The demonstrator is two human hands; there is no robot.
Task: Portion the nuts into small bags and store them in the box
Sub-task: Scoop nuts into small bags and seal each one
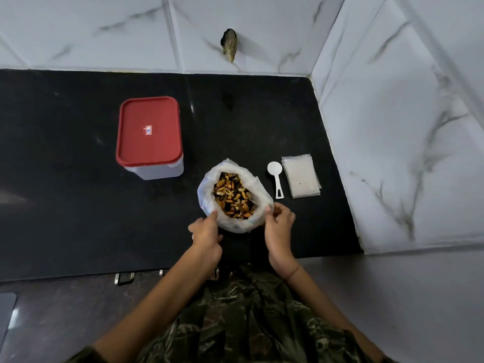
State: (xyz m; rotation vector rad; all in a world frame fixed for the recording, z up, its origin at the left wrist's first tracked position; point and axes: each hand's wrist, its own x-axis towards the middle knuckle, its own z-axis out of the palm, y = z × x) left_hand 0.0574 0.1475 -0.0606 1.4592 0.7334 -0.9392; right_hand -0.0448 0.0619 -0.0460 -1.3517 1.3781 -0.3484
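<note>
A big white plastic bag (207, 189) stands open near the counter's front, full of mixed nuts (233, 196). My left hand (207, 233) pinches the bag's rim on its near left side. My right hand (279, 222) grips the rim on the near right. A white plastic scoop (276, 178) lies just right of the bag. Beside the scoop sits a flat stack of small clear bags (301, 176). The storage box (150, 138), clear with a red lid shut on it, stands to the back left of the nut bag.
Everything rests on a black stone counter (78, 192). White marble-look tiled walls close it off at the back and on the right (392, 153). Drawer handles (124, 278) show below the counter's front edge.
</note>
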